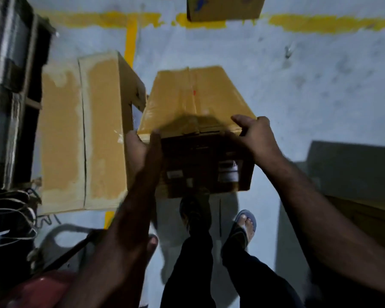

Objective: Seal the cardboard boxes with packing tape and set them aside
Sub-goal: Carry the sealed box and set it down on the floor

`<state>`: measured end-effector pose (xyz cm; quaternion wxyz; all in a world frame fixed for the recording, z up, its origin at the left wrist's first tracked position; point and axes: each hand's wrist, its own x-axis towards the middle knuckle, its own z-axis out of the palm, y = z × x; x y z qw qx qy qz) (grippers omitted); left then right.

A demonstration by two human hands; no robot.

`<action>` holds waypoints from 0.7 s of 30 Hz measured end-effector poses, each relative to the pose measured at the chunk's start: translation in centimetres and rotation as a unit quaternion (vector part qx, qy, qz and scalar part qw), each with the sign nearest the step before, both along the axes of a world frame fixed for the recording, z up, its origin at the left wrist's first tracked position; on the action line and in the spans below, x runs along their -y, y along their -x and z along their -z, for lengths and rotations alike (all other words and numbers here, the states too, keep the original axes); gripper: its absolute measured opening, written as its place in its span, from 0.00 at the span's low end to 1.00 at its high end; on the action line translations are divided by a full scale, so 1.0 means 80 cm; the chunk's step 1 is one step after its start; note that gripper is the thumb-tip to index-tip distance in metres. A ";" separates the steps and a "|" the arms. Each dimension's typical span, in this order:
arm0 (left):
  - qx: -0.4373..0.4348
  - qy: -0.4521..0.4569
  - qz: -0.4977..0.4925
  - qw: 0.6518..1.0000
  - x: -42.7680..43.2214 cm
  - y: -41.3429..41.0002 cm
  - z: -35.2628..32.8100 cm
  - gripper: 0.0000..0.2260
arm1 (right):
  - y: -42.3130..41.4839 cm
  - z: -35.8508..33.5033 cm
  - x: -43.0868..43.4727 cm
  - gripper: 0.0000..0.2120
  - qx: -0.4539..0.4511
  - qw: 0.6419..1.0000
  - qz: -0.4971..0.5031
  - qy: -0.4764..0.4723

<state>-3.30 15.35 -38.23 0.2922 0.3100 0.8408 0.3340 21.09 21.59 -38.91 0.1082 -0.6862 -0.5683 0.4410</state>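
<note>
A brown cardboard box (pixel 193 101), glossy tape (pixel 190 90) along its closed top seam, is just beside a larger box (pixel 82 134).

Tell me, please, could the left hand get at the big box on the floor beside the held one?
Probably yes: the big box lies right beside the left hand with nothing between, but that hand grips the held box and must let go first.

Warehouse or packing area, grey concrete floor (pixel 298 74) with yellow painted lines (pixel 331 23), cardboard boxes (pixel 82 134) around, stacked goods (pixel 7 63) at left
</note>
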 end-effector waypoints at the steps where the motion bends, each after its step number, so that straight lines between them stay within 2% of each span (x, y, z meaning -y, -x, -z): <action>1: -0.005 -0.007 0.023 1.000 -0.008 -0.001 -0.022 0.11 | -0.005 -0.019 -0.001 0.30 0.013 1.000 -0.005 -0.009; 5: -0.009 -0.008 0.011 1.000 -0.035 -0.016 -0.100 0.09 | -0.025 -0.077 0.005 0.29 0.027 0.999 0.014 -0.033; 9: -0.039 -0.005 0.032 0.999 -0.041 -0.034 -0.170 0.22 | -0.036 -0.148 0.016 0.33 0.030 0.998 0.037 -0.043; 10: -0.048 -0.007 0.040 0.998 -0.044 -0.039 -0.191 0.22 | -0.039 -0.169 0.016 0.34 0.029 0.998 0.041 -0.049; 14: -0.065 -0.025 0.065 0.995 -0.063 -0.056 -0.282 0.16 | -0.058 -0.275 0.002 0.35 0.043 0.994 0.058 -0.082; 19: -0.043 -0.080 0.115 0.989 -0.089 -0.080 -0.406 0.28 | -0.087 -0.424 -0.010 0.36 0.071 0.986 0.071 -0.131; 21: -0.035 -0.101 0.145 0.984 -0.103 -0.094 -0.452 0.28 | -0.100 -0.481 -0.004 0.39 0.071 0.983 0.091 -0.144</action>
